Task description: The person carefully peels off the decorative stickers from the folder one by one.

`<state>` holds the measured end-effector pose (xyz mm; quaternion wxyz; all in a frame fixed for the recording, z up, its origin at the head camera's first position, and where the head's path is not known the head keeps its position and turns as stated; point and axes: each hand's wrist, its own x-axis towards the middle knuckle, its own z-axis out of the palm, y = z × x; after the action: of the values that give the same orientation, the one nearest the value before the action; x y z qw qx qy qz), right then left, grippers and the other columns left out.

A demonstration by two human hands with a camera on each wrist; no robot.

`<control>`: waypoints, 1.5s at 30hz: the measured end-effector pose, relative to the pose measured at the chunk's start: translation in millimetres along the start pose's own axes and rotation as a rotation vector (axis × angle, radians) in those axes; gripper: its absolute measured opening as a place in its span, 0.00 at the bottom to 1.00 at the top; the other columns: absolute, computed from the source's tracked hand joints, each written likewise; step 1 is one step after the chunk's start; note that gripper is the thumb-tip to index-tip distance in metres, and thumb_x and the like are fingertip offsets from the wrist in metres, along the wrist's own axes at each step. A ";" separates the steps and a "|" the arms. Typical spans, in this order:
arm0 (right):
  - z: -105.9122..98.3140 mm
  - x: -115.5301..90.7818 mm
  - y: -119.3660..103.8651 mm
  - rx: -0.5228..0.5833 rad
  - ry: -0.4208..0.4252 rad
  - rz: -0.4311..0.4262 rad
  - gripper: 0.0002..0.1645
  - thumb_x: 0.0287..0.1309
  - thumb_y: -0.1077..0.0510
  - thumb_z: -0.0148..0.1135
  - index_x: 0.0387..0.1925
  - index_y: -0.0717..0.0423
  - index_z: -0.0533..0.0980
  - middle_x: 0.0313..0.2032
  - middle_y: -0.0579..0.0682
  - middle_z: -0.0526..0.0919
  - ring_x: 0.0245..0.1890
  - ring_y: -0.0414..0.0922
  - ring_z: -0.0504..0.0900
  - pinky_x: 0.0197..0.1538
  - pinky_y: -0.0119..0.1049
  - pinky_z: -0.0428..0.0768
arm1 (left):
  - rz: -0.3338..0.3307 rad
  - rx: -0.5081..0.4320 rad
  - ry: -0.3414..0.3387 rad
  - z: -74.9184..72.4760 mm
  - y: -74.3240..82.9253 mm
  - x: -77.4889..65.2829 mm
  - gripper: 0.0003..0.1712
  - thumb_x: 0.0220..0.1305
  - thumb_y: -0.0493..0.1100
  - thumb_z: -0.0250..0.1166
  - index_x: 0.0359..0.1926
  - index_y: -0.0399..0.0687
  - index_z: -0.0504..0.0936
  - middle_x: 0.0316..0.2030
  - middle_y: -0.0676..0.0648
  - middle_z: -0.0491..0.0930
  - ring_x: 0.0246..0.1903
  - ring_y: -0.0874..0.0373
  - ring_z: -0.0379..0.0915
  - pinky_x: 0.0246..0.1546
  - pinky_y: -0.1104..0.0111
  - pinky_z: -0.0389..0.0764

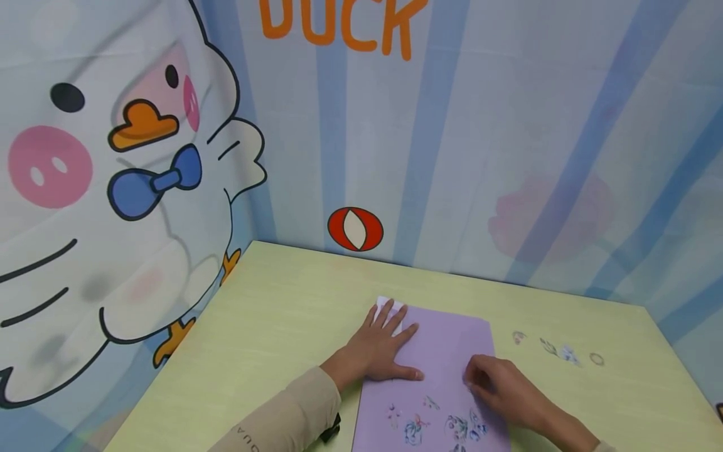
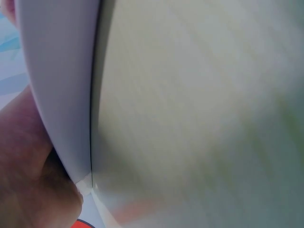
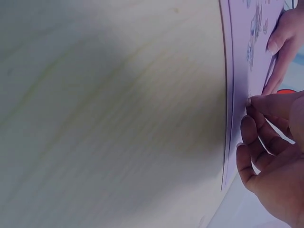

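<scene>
Left grip (image 1: 385,348) atop purple sheet (image 1: 446,342)

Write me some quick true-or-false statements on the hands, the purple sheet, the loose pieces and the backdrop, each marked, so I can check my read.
1. The left hand lies spread on the purple sheet. True.
2. The right hand is flat with its fingers spread. False: it is curled, at the sheet's right side.
3. The ring-shaped piece lies on the purple sheet. False: it lies on the table, to the right of the sheet.
4. Floral designs show on the part of the sheet nearest the person. True.
5. The orange letters on the backdrop read DUCK. True.
</scene>
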<state>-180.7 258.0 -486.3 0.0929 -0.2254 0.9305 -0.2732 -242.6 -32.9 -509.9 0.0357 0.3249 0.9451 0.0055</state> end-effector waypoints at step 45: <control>-104.2 -81.3 194.0 -0.342 0.548 0.359 0.02 0.62 0.70 0.63 0.35 0.70 0.80 0.30 0.61 0.78 0.25 0.52 0.76 0.26 0.44 0.72 | -0.003 0.009 -0.008 -1.9 0.4 -0.6 0.60 0.63 0.89 0.45 0.86 0.64 0.52 0.86 0.46 0.42 0.84 0.42 0.29 0.81 0.44 0.39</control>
<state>-211.4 490.1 -502.2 -0.1525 0.0108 0.9778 -0.1433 -242.1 -32.9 -507.9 0.0382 0.3239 0.9453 -0.0003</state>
